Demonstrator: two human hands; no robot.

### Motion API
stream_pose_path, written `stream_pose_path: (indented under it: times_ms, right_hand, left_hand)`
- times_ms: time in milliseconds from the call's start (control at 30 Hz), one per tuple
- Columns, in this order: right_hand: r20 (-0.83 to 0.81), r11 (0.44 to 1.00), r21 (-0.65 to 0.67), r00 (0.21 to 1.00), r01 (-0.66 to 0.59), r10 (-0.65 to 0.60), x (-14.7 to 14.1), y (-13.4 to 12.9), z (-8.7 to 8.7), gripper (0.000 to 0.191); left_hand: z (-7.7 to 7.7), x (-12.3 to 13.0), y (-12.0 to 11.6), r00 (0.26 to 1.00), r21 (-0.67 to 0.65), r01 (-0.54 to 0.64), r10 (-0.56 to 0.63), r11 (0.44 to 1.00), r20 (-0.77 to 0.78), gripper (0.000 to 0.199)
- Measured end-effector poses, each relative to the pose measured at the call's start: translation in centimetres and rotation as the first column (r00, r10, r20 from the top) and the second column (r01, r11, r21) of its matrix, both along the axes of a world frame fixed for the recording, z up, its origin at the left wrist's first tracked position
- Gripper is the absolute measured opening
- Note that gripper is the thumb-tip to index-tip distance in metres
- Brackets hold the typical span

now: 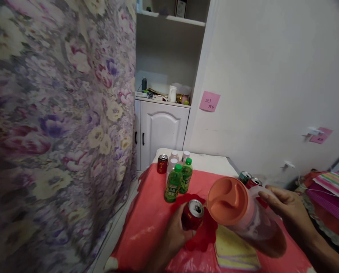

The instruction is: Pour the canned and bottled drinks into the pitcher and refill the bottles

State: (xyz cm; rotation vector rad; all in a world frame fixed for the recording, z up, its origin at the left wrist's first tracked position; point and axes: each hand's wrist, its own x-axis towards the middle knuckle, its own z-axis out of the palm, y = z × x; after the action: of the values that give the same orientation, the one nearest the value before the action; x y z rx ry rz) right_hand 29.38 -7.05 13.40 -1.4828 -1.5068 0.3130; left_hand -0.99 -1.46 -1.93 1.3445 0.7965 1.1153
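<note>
My left hand (175, 236) is wrapped around an opened dark red drink can (191, 220), its silver top facing up. In my right hand (286, 204) is the handle of a clear pitcher (267, 237) with an orange lid (227, 201). The pitcher is tipped to the left, with brownish liquid lying along its lower side. Its spout meets the can's top edge; whether liquid is flowing there is hard to make out. Beneath the can is a dark red patch (206, 237) with a wavy edge on the red cover. A folded yellow cloth (236, 250) lies under the pitcher.
Green-capped bottles (173, 185), several clear white-capped bottles (185, 154) and another red can (162, 164) stand farther back on the table's red cover (143, 216). More cans (254, 182) are behind the pitcher. A floral curtain (61, 125) hangs at left; a white cabinet (163, 127) stands behind.
</note>
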Motion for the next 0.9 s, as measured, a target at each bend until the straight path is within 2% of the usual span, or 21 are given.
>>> stream_pose_path:
  times_ms: [500,900]
  right_hand:
    - [-0.011,1.000,-0.012,1.000,-0.011,0.010,0.30,0.03,-0.33,0.047]
    - [-0.014,1.000,-0.017,1.000,-0.023,0.023,0.20,-0.02,-0.34,0.047]
  left_hand:
    - [0.40,0.07,-0.15,0.998,0.004,0.034,-0.034,0.999,0.061,0.080]
    - [0.61,0.10,-0.29,0.999,-0.002,0.021,-0.021,1.000,0.040,0.082]
